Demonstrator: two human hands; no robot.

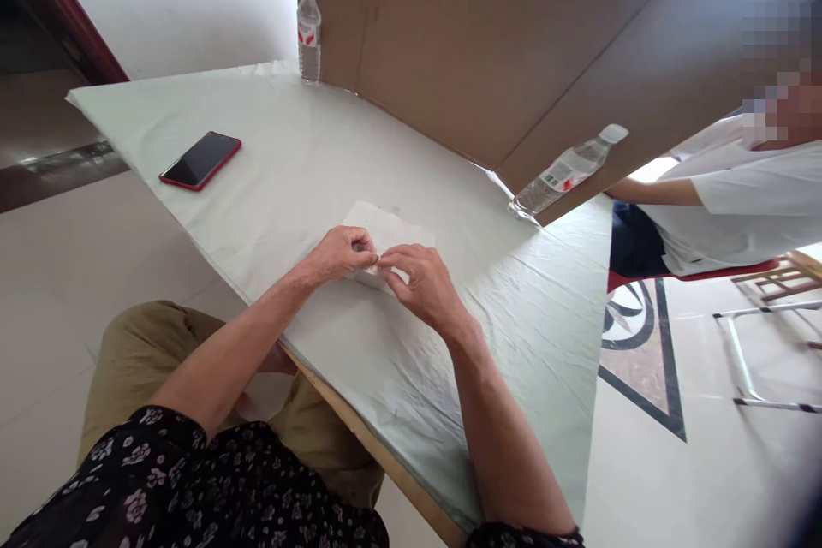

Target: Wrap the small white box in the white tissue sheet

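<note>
My left hand [347,253] and my right hand [417,272] meet over the table, fingertips almost touching. Thumb and forefinger of each hand are pinched together. Between them shows a small whitish bit, too small to name and mostly covered by the fingers. A thin white sheet [385,227], like paper or tissue, lies flat just beyond and beneath the hands. Its near part is hidden by them.
A pale cloth covers the table [276,180]. On it lie a red-cased phone [201,161], an upright water bottle [309,34] and a second bottle [568,174] by a tall brown cardboard panel [475,34]. Another person [738,197] sits beyond the panel at right.
</note>
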